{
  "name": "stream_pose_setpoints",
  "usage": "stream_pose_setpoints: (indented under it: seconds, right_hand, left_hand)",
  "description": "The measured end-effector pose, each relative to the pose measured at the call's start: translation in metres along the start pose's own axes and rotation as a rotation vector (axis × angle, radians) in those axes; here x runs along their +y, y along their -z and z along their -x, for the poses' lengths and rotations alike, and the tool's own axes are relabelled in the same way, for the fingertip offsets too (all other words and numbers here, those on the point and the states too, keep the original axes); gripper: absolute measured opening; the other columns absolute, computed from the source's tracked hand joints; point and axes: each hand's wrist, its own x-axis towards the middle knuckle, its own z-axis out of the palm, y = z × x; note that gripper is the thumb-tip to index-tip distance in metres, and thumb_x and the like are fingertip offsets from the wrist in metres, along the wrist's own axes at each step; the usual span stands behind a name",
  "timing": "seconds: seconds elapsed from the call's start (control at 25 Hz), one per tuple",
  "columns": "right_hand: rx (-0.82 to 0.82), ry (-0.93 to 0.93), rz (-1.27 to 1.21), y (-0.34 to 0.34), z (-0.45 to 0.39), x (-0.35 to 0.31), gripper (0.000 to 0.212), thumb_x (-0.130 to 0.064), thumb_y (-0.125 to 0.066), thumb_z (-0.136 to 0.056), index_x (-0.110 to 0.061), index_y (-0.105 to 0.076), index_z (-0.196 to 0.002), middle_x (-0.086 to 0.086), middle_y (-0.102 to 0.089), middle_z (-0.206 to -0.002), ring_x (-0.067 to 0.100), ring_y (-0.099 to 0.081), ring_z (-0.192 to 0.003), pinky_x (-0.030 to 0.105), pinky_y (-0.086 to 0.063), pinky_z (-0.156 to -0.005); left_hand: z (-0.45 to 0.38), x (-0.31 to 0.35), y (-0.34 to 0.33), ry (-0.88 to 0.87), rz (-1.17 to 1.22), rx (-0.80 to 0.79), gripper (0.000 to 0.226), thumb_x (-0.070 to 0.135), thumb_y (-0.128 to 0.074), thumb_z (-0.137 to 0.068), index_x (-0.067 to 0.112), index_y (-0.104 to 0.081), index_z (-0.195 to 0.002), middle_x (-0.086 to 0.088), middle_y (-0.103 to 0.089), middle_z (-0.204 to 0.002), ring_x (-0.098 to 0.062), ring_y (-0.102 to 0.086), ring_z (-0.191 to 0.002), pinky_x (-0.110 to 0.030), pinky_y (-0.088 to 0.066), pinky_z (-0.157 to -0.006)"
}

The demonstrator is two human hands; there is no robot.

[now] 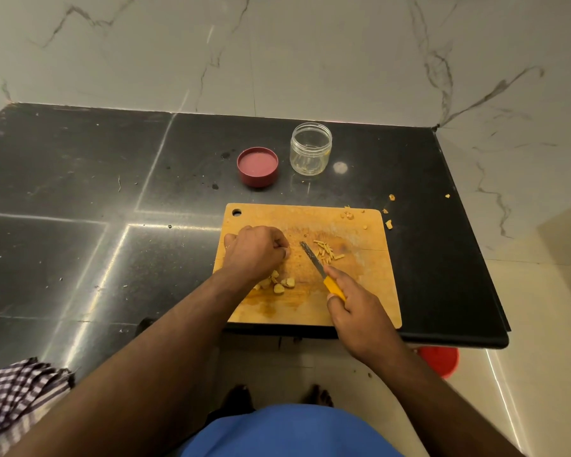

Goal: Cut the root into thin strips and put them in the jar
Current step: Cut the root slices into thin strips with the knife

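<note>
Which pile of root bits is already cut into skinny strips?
The pile of thin strips right of the knife blade. The chunks by the left wrist are thick lumps.

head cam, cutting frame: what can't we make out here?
- Whatever the left hand holds or presses: its curled fingers cover it.
- Jar contents: glare on the clear wall; too small to tell whether any strips are inside.
- Knife handle: mostly buried in the right hand grip.
- Chunks by the left wrist: partly under the forearm.
- Red object on the floor: cut off by the counter edge.
</note>
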Motion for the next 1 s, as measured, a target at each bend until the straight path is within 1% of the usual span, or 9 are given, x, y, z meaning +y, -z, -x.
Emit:
stream_pose_setpoints:
  seconds: [0.16, 0.28, 0.32, 0.48, 0.6, 0.76, 0.8, 0.92, 1.0]
  right_hand:
    - [0.002, -0.001, -0.005, -0.0007, 0.0005, 0.0003, 0.05, -0.02, -0.045, -0.101, -0.029, -0.035, -0.15, -0.004, -0.052, -0.141, 0.008, -0.056, -0.1, 0.021, -0.043, -0.079]
    - [0.009, 0.004, 0.001, -0.0007, 0.0005, -0.0014, 0.05, -0.02, -0.045, -0.101, -0.029, -0.035, -0.15, -0.006, -0.049, -0.144, 0.01, -0.057, -0.109, 0.024, -0.049, -0.087]
    - [0.009, 0.004, 0.002, -0.0009, 0.0002, -0.0016, 0.05, -0.02, -0.045, -0.102, -0.029, -0.035, -0.15, -0.006, -0.049, -0.144, 0.01, -0.057, -0.109, 0.024, -0.049, -0.087]
    - [0.0, 0.0, 0.004, -0.0015, 0.0, -0.0002, 0.051, -0.022, -0.045, -0.102, -0.031, -0.033, -0.151, -0.008, -0.048, -0.143, 0.007, -0.057, -0.105, 0.018, -0.046, -0.079]
    - [-0.002, -0.007, 0.001, -0.0008, 0.0005, 0.0008, 0.051, -0.022, -0.044, -0.102, -0.032, -0.033, -0.151, -0.009, -0.047, -0.143, 0.004, -0.055, -0.105, 0.015, -0.046, -0.079]
    - [-0.002, -0.007, -0.007, -0.0016, 0.0007, 0.0006, 0.05, -0.022, -0.044, -0.103, -0.032, -0.033, -0.151, -0.01, -0.046, -0.144, 0.003, -0.057, -0.103, 0.014, -0.047, -0.076]
    - [-0.002, -0.005, -0.01, -0.0015, 0.0008, 0.0003, 0.05, -0.022, -0.044, -0.103, -0.032, -0.033, -0.151, -0.01, -0.046, -0.144, 0.002, -0.056, -0.104, 0.014, -0.047, -0.077]
    - [0.005, 0.013, -0.002, 0.0003, 0.0013, -0.0015, 0.051, -0.02, -0.044, -0.102, -0.03, -0.033, -0.151, -0.01, -0.044, -0.147, 0.002, -0.05, -0.119, 0.021, -0.046, -0.096]
    - [0.003, 0.016, -0.003, 0.0015, 0.0022, -0.0018, 0.051, -0.02, -0.044, -0.102, -0.031, -0.033, -0.151, -0.01, -0.044, -0.148, 0.003, -0.048, -0.123, 0.025, -0.046, -0.101]
  left_hand:
    - [-0.0009, -0.0015, 0.0001, -0.002, 0.004, 0.0, 0.014, 0.039, -0.067, -0.093, 0.034, -0.072, -0.105, 0.017, -0.067, -0.098, -0.015, -0.055, -0.111, -0.043, -0.033, -0.092]
    - [-0.0007, -0.0023, -0.0004, 0.004, 0.01, 0.005, 0.013, 0.039, -0.068, -0.092, 0.035, -0.072, -0.103, 0.019, -0.062, -0.091, -0.015, -0.055, -0.11, -0.043, -0.034, -0.093]
    - [-0.0007, -0.0026, -0.0008, 0.005, 0.013, 0.004, 0.012, 0.04, -0.069, -0.092, 0.035, -0.072, -0.102, 0.019, -0.061, -0.09, -0.015, -0.055, -0.109, -0.043, -0.034, -0.092]
    - [-0.0014, -0.0023, 0.0001, 0.007, 0.009, -0.012, 0.011, 0.045, -0.071, -0.089, 0.036, -0.07, -0.095, 0.018, -0.062, -0.087, -0.014, -0.054, -0.106, -0.043, -0.033, -0.089]
    - [-0.003, -0.0013, 0.002, 0.001, -0.006, -0.038, 0.017, 0.048, -0.067, -0.092, 0.035, -0.072, -0.101, 0.016, -0.066, -0.094, -0.015, -0.053, -0.108, -0.044, -0.033, -0.092]
    - [-0.0035, 0.0001, 0.0034, -0.005, -0.019, -0.049, 0.017, 0.042, -0.063, -0.096, 0.034, -0.073, -0.108, 0.014, -0.07, -0.108, -0.017, -0.054, -0.114, -0.045, -0.033, -0.094]
    - [-0.0029, 0.0007, 0.0034, -0.005, -0.017, -0.049, 0.017, 0.039, -0.063, -0.096, 0.035, -0.072, -0.11, 0.014, -0.07, -0.109, -0.016, -0.054, -0.115, -0.044, -0.032, -0.092]
    - [-0.0007, 0.0019, 0.0025, -0.003, -0.012, -0.044, 0.024, 0.029, -0.061, -0.096, 0.039, -0.07, -0.117, 0.016, -0.07, -0.111, -0.014, -0.052, -0.118, -0.042, -0.031, -0.091]
    - [-0.0009, 0.002, 0.0024, -0.005, -0.015, -0.055, 0.026, 0.028, -0.061, -0.096, 0.04, -0.07, -0.117, 0.016, -0.07, -0.111, -0.014, -0.052, -0.117, -0.043, -0.032, -0.092]
